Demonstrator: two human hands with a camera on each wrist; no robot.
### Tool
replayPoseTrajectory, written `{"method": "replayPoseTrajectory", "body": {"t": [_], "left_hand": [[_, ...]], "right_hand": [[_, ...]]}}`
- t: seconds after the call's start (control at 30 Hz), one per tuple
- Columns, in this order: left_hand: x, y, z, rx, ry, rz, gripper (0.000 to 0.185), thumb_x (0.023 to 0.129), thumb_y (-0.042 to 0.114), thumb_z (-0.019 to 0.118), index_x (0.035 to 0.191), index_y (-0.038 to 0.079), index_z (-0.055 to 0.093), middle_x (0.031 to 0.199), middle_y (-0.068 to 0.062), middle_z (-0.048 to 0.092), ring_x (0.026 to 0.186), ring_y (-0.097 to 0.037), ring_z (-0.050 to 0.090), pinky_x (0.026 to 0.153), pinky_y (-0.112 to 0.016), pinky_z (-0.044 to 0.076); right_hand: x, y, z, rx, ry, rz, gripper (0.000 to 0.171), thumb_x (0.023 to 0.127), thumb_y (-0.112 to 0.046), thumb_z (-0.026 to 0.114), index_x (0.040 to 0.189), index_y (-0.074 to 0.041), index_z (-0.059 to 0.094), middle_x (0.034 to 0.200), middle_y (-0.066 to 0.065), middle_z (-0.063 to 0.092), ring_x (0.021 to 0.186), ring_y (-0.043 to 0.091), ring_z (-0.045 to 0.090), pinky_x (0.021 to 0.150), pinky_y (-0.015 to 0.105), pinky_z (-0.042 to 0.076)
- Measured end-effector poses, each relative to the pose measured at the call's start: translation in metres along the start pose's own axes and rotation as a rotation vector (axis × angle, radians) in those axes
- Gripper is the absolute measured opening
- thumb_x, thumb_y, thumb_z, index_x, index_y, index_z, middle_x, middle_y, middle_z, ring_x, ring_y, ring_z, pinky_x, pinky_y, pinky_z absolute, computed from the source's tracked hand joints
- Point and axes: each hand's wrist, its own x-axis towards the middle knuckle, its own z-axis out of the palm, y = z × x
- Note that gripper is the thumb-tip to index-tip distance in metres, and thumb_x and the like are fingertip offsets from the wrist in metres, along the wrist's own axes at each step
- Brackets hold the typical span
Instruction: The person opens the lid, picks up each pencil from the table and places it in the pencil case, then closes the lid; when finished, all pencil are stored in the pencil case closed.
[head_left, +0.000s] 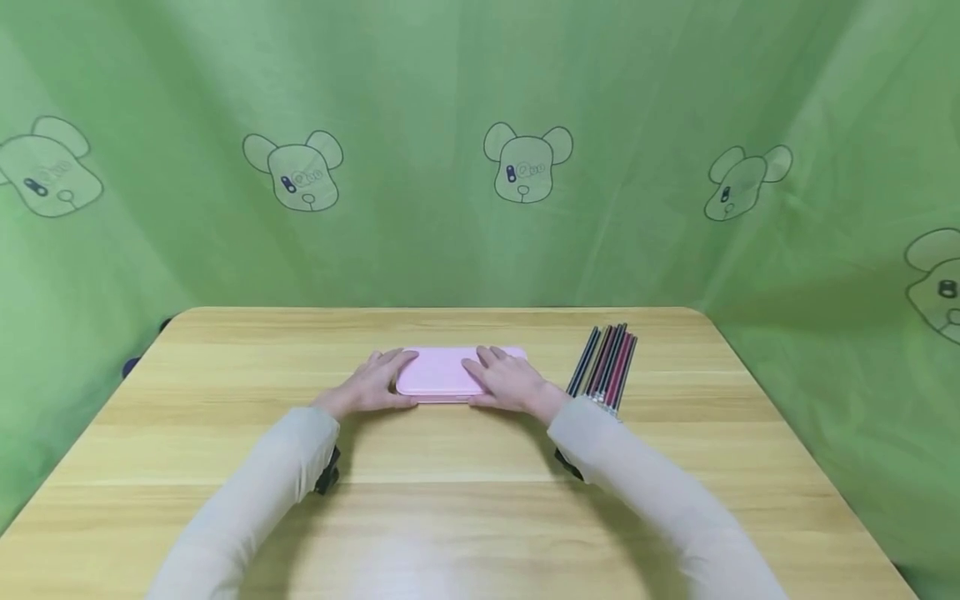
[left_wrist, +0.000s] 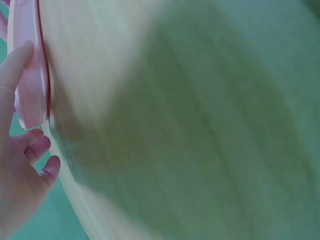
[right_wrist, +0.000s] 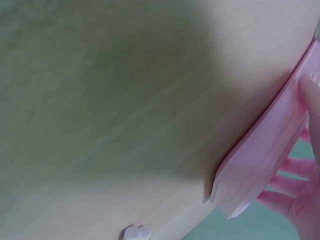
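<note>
A flat pink case [head_left: 442, 375] lies shut on the wooden table [head_left: 450, 508], mid-table toward the far side. My left hand [head_left: 375, 385] holds its left end, fingers over the top corner and thumb along the near edge. My right hand [head_left: 510, 383] covers the right part, fingers flat on the lid and thumb against the near edge. In the left wrist view my left hand [left_wrist: 20, 175] has its thumb on the pink case [left_wrist: 30, 90], the other fingers curled beside its end. The right wrist view shows the pink case [right_wrist: 260, 160] between thumb and fingers of my right hand [right_wrist: 305, 190].
A bundle of several dark and red pencils [head_left: 606, 367] lies just right of the case, close to my right wrist. Green cloth with bear prints [head_left: 525, 162] hangs behind and around the table. A small white piece [right_wrist: 136, 232] shows at the table's edge.
</note>
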Motion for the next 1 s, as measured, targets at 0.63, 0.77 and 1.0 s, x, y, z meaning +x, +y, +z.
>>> {"method": "replayPoseTrajectory", "body": {"t": [0.63,0.77,1.0], "left_hand": [[-0.003,-0.006,0.009,-0.053,0.015,-0.004,0.082,0.074,0.03,0.072,0.14,0.002,0.033,0.136,-0.033,0.032,0.116,-0.04,0.035,0.098,-0.054,0.035],[-0.001,-0.007,0.011,-0.014,0.001,-0.005,0.082,0.074,0.031,0.071,0.14,0.002,0.033,0.135,-0.033,0.033,0.115,-0.041,0.037,0.097,-0.053,0.036],[0.006,-0.004,0.005,-0.009,0.025,0.017,0.08,0.073,0.028,0.072,0.139,0.001,0.034,0.135,-0.035,0.032,0.122,-0.049,0.031,0.102,-0.059,0.028]], "right_hand": [[0.021,-0.013,-0.005,-0.239,-0.053,-0.132,0.063,0.085,-0.046,0.052,0.13,-0.004,0.04,0.105,0.029,0.058,0.076,0.031,0.063,0.055,0.034,0.055],[0.02,-0.012,0.002,-0.378,0.01,-0.257,0.057,0.089,-0.035,0.045,0.134,-0.001,0.038,0.102,0.036,0.058,0.075,0.036,0.065,0.049,0.033,0.055],[0.016,-0.008,0.005,-0.464,0.064,-0.316,0.043,0.093,-0.016,0.038,0.133,-0.003,0.038,0.099,0.038,0.058,0.081,0.041,0.065,0.046,0.032,0.054]]}}
